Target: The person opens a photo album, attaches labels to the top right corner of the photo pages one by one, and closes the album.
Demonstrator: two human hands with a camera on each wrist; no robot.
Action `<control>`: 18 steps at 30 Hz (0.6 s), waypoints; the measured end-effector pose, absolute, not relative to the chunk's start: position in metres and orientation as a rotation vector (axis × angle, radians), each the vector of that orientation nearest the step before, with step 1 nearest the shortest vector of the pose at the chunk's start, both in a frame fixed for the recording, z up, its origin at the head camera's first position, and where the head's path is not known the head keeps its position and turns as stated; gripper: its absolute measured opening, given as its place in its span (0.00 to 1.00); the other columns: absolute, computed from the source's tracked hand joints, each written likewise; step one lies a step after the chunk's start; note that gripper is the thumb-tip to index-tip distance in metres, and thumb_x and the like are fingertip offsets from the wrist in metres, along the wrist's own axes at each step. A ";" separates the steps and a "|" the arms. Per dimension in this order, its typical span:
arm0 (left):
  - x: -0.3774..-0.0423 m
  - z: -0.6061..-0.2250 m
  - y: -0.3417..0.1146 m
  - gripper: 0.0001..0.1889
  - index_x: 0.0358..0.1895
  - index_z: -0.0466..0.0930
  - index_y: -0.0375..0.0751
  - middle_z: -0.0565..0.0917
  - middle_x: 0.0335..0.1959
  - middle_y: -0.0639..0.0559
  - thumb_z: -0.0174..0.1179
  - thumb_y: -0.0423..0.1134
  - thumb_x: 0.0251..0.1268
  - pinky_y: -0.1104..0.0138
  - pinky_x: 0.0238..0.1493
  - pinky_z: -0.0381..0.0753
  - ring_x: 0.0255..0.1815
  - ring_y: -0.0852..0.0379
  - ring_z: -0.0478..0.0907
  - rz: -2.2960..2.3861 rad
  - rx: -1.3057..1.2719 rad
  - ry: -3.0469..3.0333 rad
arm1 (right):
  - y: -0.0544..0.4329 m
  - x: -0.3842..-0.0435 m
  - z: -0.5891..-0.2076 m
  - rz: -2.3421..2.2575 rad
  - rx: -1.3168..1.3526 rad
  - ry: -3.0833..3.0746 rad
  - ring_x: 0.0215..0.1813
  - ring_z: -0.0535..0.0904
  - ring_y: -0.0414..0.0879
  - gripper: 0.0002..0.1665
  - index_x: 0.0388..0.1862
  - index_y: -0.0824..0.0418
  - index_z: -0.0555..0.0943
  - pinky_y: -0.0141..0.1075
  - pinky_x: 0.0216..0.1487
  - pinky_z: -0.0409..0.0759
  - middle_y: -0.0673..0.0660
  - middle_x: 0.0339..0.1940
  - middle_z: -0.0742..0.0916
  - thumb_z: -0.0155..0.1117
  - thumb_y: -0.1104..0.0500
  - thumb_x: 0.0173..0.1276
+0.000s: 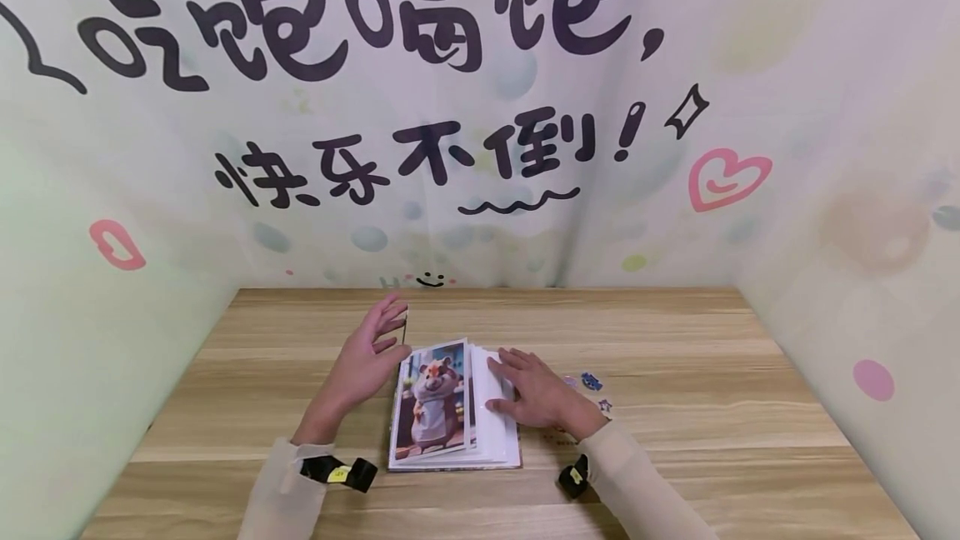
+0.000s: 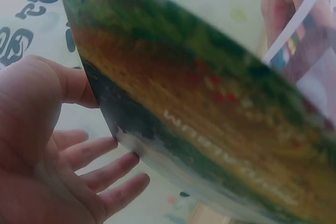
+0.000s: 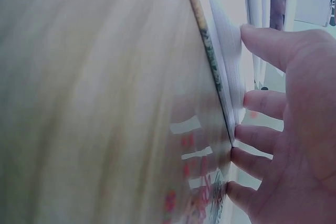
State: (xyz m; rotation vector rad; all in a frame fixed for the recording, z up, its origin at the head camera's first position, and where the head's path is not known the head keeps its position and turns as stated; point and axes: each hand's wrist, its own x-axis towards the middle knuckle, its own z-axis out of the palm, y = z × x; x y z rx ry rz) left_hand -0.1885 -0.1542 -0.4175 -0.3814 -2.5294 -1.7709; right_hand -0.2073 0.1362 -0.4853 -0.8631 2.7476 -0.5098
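Observation:
A photo album (image 1: 493, 467) stands opened on the table, its painted cover (image 2: 210, 103) raised on edge at the left, "ALBUM" lettered across it. On a tilted page, a picture (image 1: 433, 407) shows a hamster-like animal in an apron. My left hand (image 1: 366, 365) is at the cover's edge: the thumb reaches to its inner side, and the fingers extend loosely along the outer side. With spread fingers my right hand (image 1: 536, 390) rests on the white pages (image 1: 491, 432). In the right wrist view those fingertips lie along the page edges.
A blue sticker (image 1: 591, 381) and a star-shaped sticker (image 1: 605, 405) lie right of the album, by the right wrist. Clear sheet with red print (image 3: 194, 166) sits under that hand. A printed cloth (image 1: 480, 248) hangs behind the table (image 1: 675, 340).

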 end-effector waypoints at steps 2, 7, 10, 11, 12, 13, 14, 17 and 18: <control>-0.188 -0.417 -0.159 0.40 0.78 0.51 0.45 0.64 0.75 0.39 0.58 0.26 0.64 0.46 0.69 0.68 0.71 0.37 0.66 -1.779 -0.396 -2.500 | 0.136 -0.207 -0.486 -0.510 -0.862 2.747 0.80 0.54 0.59 0.43 0.77 0.58 0.62 0.54 0.78 0.50 0.63 0.79 0.62 0.58 0.39 0.72; -0.187 -0.419 -0.171 0.39 0.78 0.52 0.42 0.65 0.74 0.37 0.56 0.22 0.65 0.46 0.68 0.68 0.71 0.36 0.66 -1.799 -0.407 -2.447 | 0.136 -0.207 -0.486 -0.507 -0.865 2.745 0.80 0.54 0.60 0.43 0.77 0.59 0.62 0.54 0.78 0.51 0.63 0.79 0.62 0.58 0.39 0.72; -0.186 -0.420 -0.179 0.39 0.78 0.52 0.42 0.65 0.74 0.36 0.55 0.21 0.65 0.46 0.68 0.69 0.70 0.35 0.66 -1.805 -0.414 -2.428 | 0.136 -0.207 -0.485 -0.499 -0.865 2.746 0.80 0.54 0.60 0.43 0.77 0.58 0.62 0.55 0.78 0.51 0.63 0.79 0.62 0.58 0.39 0.72; -0.186 -0.421 -0.182 0.39 0.78 0.52 0.42 0.65 0.74 0.36 0.55 0.21 0.65 0.46 0.67 0.69 0.70 0.35 0.66 -1.800 -0.414 -2.429 | 0.136 -0.207 -0.485 -0.494 -0.864 2.747 0.80 0.54 0.60 0.43 0.77 0.58 0.62 0.54 0.78 0.51 0.63 0.79 0.62 0.58 0.39 0.72; -0.185 -0.421 -0.185 0.39 0.78 0.52 0.42 0.65 0.74 0.36 0.55 0.21 0.65 0.46 0.67 0.69 0.70 0.35 0.66 -1.793 -0.415 -2.429 | 0.136 -0.207 -0.485 -0.491 -0.863 2.748 0.80 0.54 0.60 0.43 0.77 0.58 0.62 0.54 0.78 0.51 0.63 0.79 0.62 0.58 0.39 0.72; -0.184 -0.421 -0.187 0.39 0.78 0.52 0.41 0.65 0.74 0.36 0.55 0.21 0.65 0.47 0.67 0.69 0.70 0.35 0.67 -1.788 -0.416 -2.428 | 0.136 -0.207 -0.485 -0.487 -0.864 2.749 0.80 0.54 0.59 0.43 0.78 0.58 0.62 0.54 0.78 0.51 0.63 0.79 0.62 0.57 0.39 0.72; -0.184 -0.422 -0.190 0.39 0.78 0.52 0.41 0.65 0.74 0.37 0.55 0.21 0.66 0.51 0.67 0.71 0.70 0.35 0.67 -1.784 -0.418 -2.428 | 0.136 -0.208 -0.485 -0.485 -0.864 2.750 0.80 0.54 0.59 0.43 0.78 0.58 0.62 0.54 0.78 0.51 0.63 0.79 0.62 0.57 0.39 0.72; -0.183 -0.424 -0.199 0.38 0.78 0.52 0.40 0.65 0.74 0.36 0.54 0.21 0.66 0.67 0.64 0.73 0.70 0.35 0.66 -1.783 -0.417 -2.429 | 0.135 -0.208 -0.486 -0.482 -0.862 2.752 0.80 0.54 0.59 0.43 0.78 0.58 0.62 0.54 0.78 0.51 0.62 0.79 0.62 0.57 0.39 0.72; -0.183 -0.425 -0.202 0.38 0.78 0.52 0.40 0.64 0.74 0.36 0.53 0.21 0.66 0.72 0.62 0.73 0.70 0.35 0.66 -1.790 -0.415 -2.425 | 0.135 -0.208 -0.486 -0.481 -0.862 2.753 0.80 0.54 0.59 0.43 0.78 0.58 0.62 0.54 0.78 0.51 0.62 0.79 0.62 0.57 0.39 0.72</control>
